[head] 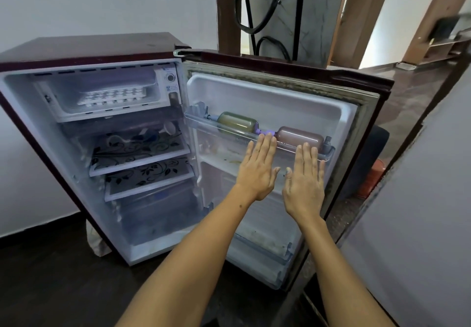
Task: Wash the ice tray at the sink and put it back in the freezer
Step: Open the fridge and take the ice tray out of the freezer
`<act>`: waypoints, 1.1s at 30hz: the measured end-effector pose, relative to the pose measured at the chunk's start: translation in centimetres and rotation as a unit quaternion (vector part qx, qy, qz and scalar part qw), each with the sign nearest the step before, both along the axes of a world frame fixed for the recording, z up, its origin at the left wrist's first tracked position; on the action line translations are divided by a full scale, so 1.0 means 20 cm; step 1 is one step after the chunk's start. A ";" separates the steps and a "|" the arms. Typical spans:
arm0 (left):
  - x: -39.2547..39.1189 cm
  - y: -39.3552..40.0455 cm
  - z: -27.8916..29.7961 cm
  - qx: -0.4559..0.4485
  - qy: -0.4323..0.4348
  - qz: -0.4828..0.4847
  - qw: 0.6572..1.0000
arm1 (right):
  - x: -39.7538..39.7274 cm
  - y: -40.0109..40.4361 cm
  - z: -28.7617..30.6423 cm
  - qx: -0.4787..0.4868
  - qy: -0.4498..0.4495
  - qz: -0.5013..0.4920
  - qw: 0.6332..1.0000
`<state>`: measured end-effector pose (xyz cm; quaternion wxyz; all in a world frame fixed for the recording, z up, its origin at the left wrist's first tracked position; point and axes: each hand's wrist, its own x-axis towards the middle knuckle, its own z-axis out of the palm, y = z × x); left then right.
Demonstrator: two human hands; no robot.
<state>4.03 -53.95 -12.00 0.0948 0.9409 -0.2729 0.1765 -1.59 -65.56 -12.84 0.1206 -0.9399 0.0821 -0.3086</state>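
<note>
- The ice tray lay in the freezer compartment, its long axis running left to right.
- Both hands hovered flat with straight fingers, holding nothing.
- The tray sat up-left of the left hand, which was nearer than the right hand.

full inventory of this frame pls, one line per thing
fridge: 1, maroon outside, white inside, on dark floor, door open
ice tray: 1, white, in freezer compartment, top of fridge
shelves: 2, floral black-and-white liners, below freezer
fridge door: 1, swung open to the right
bottles: 2, one greenish, one brownish, lying in upper door rack
left hand: 1, fingers straight, holds nothing, in front of door rack
right hand: 1, fingers straight, holds nothing, beside left hand
</note>
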 end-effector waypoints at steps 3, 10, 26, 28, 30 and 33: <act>-0.03 0.03 0.01 -0.045 -0.007 -0.008 0.999 | 0.00 0.04 0.00 0.039 -0.017 0.006 0.999; -0.15 0.57 -0.06 -0.233 0.025 0.122 0.964 | 0.10 0.38 0.13 0.305 -0.061 -0.045 0.949; 0.64 1.97 0.19 -0.479 0.099 0.319 0.812 | 1.15 1.74 0.32 0.493 0.176 0.244 0.816; 0.77 2.08 0.19 -0.496 0.105 0.321 0.800 | 1.33 1.85 0.32 0.515 0.178 0.229 0.807; 0.90 2.19 0.19 -0.502 0.111 0.328 0.792 | 1.50 1.94 0.31 0.522 0.184 0.223 0.802; 1.10 2.35 0.20 -0.500 0.115 0.342 0.788 | 1.74 2.05 0.30 0.516 0.179 0.203 0.813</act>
